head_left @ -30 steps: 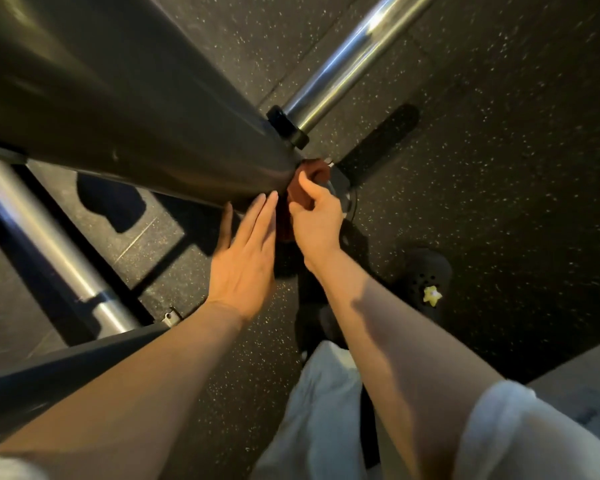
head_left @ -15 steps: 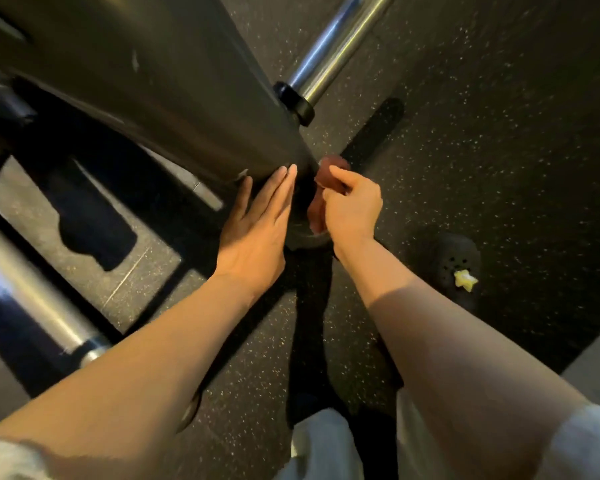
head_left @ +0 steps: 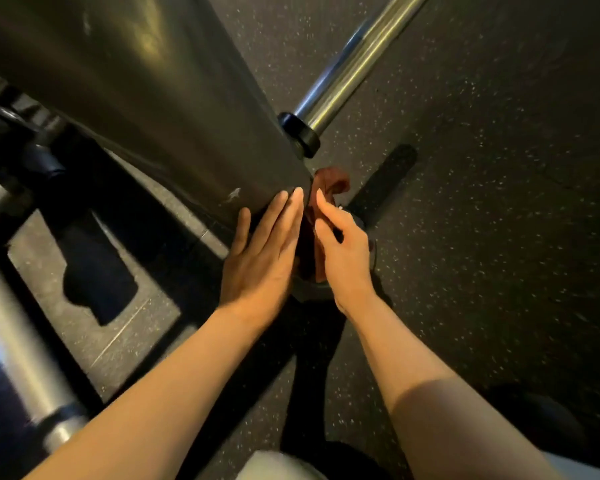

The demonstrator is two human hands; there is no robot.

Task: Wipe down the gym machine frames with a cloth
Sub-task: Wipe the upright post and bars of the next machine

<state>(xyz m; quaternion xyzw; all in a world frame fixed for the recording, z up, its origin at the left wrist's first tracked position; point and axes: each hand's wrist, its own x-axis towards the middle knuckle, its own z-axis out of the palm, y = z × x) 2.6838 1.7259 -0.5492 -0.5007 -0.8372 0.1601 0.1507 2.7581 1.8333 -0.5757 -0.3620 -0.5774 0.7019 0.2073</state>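
Note:
A thick dark grey frame post runs down from the upper left to the floor at the centre. My left hand lies flat against its lower end, fingers straight. A reddish-brown cloth is bunched against the right side of the post's base. My right hand holds this cloth, fingers curled round it with the index finger stretched along it. Most of the cloth is hidden between the two hands.
A chrome bar with a black collar slants up to the right behind the post. Another chrome tube crosses the lower left. Dark machine parts sit at the left. Speckled black rubber floor spreads to the right.
Both hands have slid down the post towards its base, and the view has tilted lower. The cloth stays in my right hand, the left hand stays flat.

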